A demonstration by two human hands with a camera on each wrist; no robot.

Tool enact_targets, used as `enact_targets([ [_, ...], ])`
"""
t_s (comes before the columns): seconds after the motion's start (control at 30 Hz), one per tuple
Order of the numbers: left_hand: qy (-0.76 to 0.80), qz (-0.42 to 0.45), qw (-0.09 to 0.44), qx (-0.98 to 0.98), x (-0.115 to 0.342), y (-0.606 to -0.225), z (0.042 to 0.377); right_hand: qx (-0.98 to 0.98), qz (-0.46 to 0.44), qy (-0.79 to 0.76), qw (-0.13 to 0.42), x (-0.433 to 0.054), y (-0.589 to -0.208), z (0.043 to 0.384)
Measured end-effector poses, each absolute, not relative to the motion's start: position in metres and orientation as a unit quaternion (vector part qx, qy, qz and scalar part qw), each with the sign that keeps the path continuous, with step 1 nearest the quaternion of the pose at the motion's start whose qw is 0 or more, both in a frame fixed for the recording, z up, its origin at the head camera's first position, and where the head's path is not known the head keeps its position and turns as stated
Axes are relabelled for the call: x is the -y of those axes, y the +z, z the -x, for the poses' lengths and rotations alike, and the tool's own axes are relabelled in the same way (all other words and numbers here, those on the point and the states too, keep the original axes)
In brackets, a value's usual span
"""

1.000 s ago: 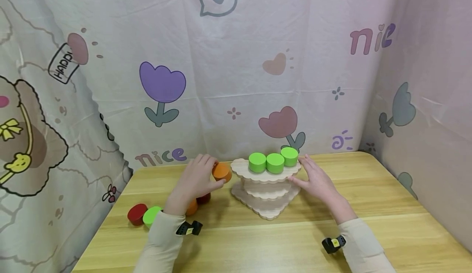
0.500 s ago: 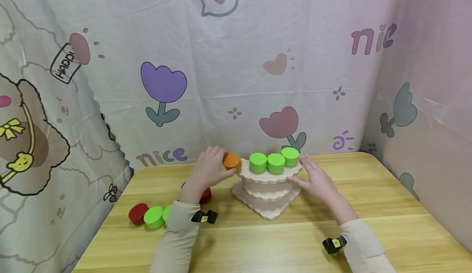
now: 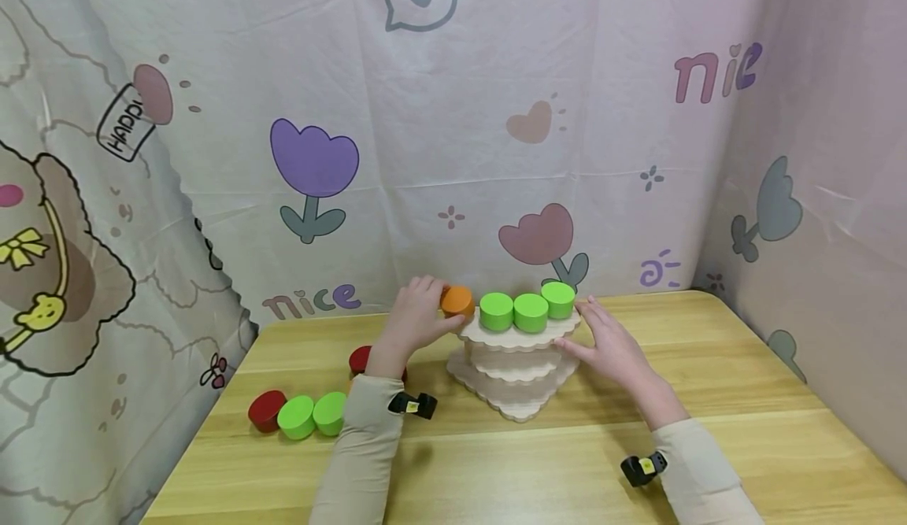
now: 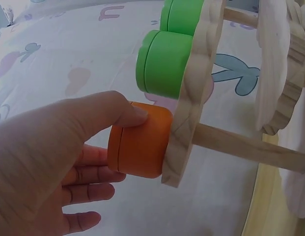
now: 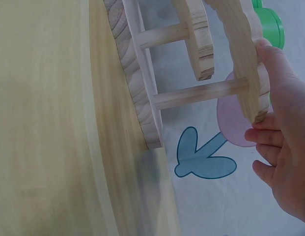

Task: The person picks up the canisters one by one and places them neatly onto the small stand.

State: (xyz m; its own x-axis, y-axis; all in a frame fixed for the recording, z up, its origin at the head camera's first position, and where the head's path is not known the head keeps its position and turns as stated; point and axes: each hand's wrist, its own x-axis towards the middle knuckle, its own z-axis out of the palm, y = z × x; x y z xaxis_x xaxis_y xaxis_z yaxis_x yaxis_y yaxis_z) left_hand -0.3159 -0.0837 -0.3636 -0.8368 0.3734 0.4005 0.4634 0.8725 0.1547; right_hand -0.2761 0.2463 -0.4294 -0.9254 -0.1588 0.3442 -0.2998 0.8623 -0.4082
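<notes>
My left hand (image 3: 416, 319) pinches an orange round block (image 3: 458, 303) between thumb and fingers at the left end of a wooden tiered stand's (image 3: 512, 341) top board. In the left wrist view, the orange block (image 4: 146, 142) has its base right against the board (image 4: 191, 98). Three green round blocks (image 3: 531, 313) sit on the same board, to the right of the orange one. My right hand (image 3: 615, 349) grips the board's right end. The right wrist view shows its thumb on one edge (image 5: 246, 64) and its fingers at the corner.
On the left of the wooden table (image 3: 510, 470) lie a red block (image 3: 268, 412) and two green blocks (image 3: 296, 418). Another red block (image 3: 360, 358) is partly hidden behind my left wrist. A printed cloth (image 3: 425, 116) hangs close behind the table.
My left hand has carried the orange block rightward and up, from beside the stand onto the left end of its top board. The right hand stays at the board's right end.
</notes>
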Motion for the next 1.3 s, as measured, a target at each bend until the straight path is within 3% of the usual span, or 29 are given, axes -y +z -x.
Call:
enact_targets([
  [0.7,-0.138,0.210,0.151,0.956,0.069,-0.367,0.322,0.952,-0.121,0.236,0.153,-0.246,-0.430,0.277],
  [1.3,-0.097,0.245,0.209,0.942,0.084,-0.370,0.304,0.953,-0.123,0.231,0.152,-0.247,-0.430,0.278],
])
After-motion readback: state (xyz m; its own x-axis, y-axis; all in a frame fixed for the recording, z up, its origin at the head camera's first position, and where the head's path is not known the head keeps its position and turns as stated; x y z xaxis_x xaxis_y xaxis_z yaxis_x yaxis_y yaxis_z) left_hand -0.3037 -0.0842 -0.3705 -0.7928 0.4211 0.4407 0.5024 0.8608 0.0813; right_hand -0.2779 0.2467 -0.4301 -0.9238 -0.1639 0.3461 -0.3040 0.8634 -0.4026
